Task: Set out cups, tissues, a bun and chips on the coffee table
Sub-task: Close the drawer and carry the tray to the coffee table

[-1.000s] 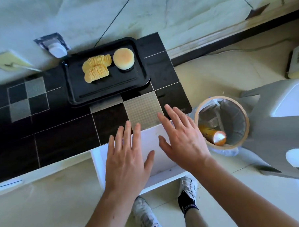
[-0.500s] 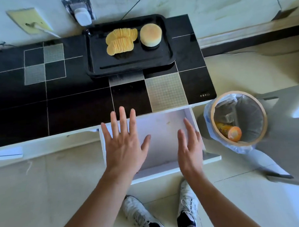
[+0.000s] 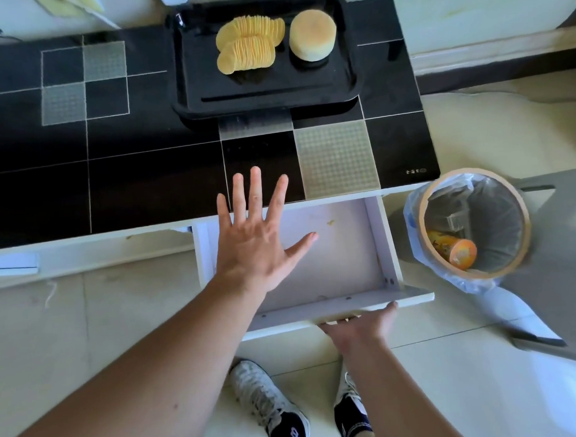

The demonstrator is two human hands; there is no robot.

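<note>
Spreading wide, the left hand floats over the open drawer, holding nothing — the right hand grips the drawer's front edge. Chips and bun sit far off on the black tray.

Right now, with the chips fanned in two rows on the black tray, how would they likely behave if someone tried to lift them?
The chips look thin and stand on edge in loose rows, so they would probably crack under a pinch. Nothing binds them, so a row would likely slump or scatter when lifted. On the smooth tray they may slide if pushed, perhaps against the bun.
</note>
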